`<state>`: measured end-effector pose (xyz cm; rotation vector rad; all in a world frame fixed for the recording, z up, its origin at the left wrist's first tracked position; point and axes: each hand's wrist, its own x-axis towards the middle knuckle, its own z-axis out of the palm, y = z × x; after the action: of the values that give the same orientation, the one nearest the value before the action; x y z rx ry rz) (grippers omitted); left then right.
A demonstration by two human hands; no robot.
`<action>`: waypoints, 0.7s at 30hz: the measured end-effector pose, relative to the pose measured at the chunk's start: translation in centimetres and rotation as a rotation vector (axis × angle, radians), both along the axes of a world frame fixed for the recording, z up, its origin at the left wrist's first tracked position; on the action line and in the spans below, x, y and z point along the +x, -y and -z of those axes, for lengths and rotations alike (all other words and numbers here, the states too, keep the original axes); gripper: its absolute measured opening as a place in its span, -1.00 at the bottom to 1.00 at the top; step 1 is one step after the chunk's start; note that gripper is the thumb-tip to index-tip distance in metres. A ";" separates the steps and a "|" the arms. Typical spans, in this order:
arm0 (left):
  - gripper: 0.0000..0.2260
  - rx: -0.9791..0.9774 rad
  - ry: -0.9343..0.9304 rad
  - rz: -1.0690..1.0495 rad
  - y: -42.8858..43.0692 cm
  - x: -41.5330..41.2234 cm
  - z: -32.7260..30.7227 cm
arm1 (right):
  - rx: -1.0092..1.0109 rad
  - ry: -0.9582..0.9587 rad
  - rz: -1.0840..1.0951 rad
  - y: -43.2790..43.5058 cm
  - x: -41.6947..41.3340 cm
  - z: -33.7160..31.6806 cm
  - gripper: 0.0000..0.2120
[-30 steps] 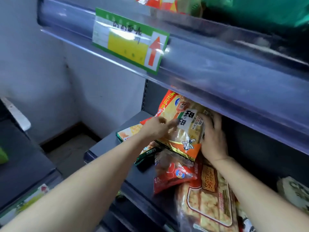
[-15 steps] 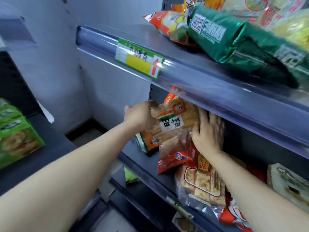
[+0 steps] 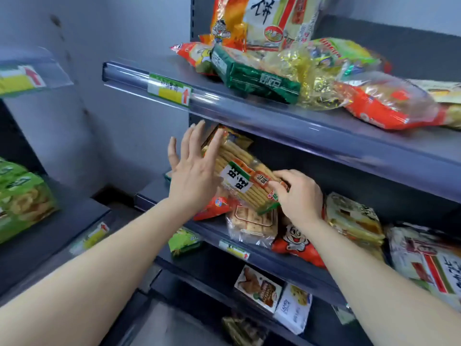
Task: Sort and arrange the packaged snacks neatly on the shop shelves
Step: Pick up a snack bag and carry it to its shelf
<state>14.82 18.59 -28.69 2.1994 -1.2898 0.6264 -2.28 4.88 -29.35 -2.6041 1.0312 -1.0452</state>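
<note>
**On the middle shelf, a cracker pack between two hands**

Under the lip of the upper shelf [image 3: 274, 116], a long clear cracker pack [image 3: 239, 171] with a white label lies tilted. Its far end is tucked up toward the left and its near end points down to the right. The right hand [image 3: 296, 196] pinches that near end, with fingers curled over the orange and green seal. The left hand [image 3: 192, 168] is spread flat, its straight fingers laid against the pack's left side and gripping nothing.

The pack rests on other goods on the middle shelf [image 3: 287, 264]. A small red bag [image 3: 214, 204] pokes out below the left palm. Just beside it is a clear bag of square crackers [image 3: 252, 223], which overhangs the front rail. A red bag with a cartoon face [image 3: 296, 243] lies under the right wrist.

On the upper shelf, a green pack [image 3: 257, 78] lies against a crinkled gold bag [image 3: 311, 78]. To the right is an orange-red bag [image 3: 384, 103], and a tall bag [image 3: 269, 18] stands at the back. A green and yellow price tag [image 3: 171, 89] sits in the upper shelf's clear rail.

Lower down, a picture-fronted box [image 3: 259, 288] and a white packet [image 3: 293, 310] stand side by side. Off to the left, well apart, green bags [image 3: 22, 196] sit on a separate dark shelf unit [image 3: 74, 221].
</note>
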 end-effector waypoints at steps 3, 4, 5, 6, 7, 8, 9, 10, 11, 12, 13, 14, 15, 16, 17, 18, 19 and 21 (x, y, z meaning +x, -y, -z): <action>-0.18 0.033 -0.195 0.057 0.3 -3.8 0.8 | 0.138 0.068 0.117 0.7 -5.1 0.1 -0.77; -0.20 0.077 -0.232 0.078 0.5 -5.1 1.1 | 0.195 0.098 0.147 1.0 -6.8 0.2 -0.77; -0.20 0.133 -0.254 0.101 0.8 -6.4 1.4 | 0.251 0.134 0.173 1.2 -8.3 0.2 -0.78; -0.20 0.194 -0.282 0.132 1.3 -7.8 1.7 | 0.308 0.177 0.197 1.5 -9.8 0.2 -0.80; -0.21 0.247 -0.328 0.166 1.8 -9.1 1.8 | 0.358 0.216 0.214 1.7 -11.2 0.1 -0.82; -0.21 0.292 -0.407 0.200 2.5 -10.4 1.9 | 0.408 0.249 0.223 1.8 -12.4 -0.1 -0.83; -0.21 0.325 -0.511 0.238 3.3 -11.8 1.9 | 0.446 0.274 0.223 2.0 -13.7 -0.2 -0.83; -0.21 0.348 -0.621 0.286 4.0 -13.1 1.7 | 0.481 0.297 0.221 2.2 -14.9 -0.2 -0.81; -0.23 0.357 -0.718 0.343 4.7 -14.4 1.5 | 0.512 0.316 0.223 2.4 -16.0 -0.3 -0.79; -0.26 0.353 -0.806 0.402 5.4 -15.9 1.4 | 0.547 0.335 0.231 2.6 -17.1 -0.3 -0.75; -0.33 0.336 -0.895 0.452 6.1 -17.3 1.4 | 0.580 0.349 0.243 2.9 -18.1 -0.2 -0.72; -0.41 0.309 -0.985 0.488 6.6 -18.7 1.4 | 0.615 0.364 0.260 3.3 -19.1 0.0 -0.70; -0.49 0.283 -1.065 0.505 7.2 -20.0 1.5 | 0.644 0.374 0.280 3.6 -20.1 0.2 -0.69; -0.56 0.267 -1.129 0.508 7.9 -21.2 1.7 | 0.667 0.386 0.297 4.0 -21.2 0.5 -0.69; -0.62 0.259 -1.176 0.499 8.5 -22.4 2.1 | 0.692 0.395 0.312 4.5 -22.2 0.8 -0.68; -0.65 0.255 -1.213 0.489 9.2 -23.5 2.5 | 0.722 0.398 0.324 4.9 -23.3 1.2 -0.67; -0.68 0.262 -1.248 0.483 9.9 -24.5 3.2 | 0.755 0.394 0.331 5.5 -24.4 1.7 -0.65; -0.70 0.307 -1.294 0.482 11.0 -26.3 4.2 | 0.813 0.350 0.343 6.4 -26.5 2.8 -0.66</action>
<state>-11.43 7.57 -32.93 1.7190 -1.0589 -1.0797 -28.73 -1.51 -32.13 -1.5810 1.4442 -0.8432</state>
